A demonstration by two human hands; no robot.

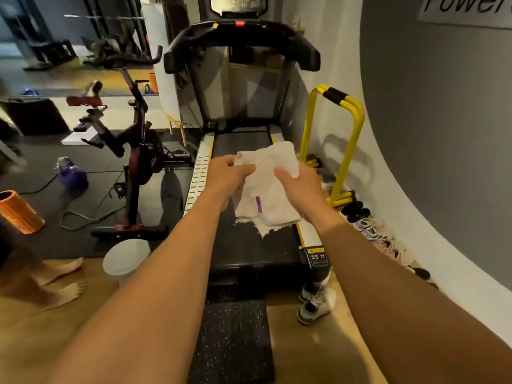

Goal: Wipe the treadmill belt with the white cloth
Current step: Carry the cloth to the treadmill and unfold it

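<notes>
Both hands hold the white cloth in the air above the treadmill belt: left hand pinches its far-left corner, right hand grips its right edge. Judging by this, wiping has not yet begun.

Exercise bike stands left of treadmill; parallel bar right.
</notes>
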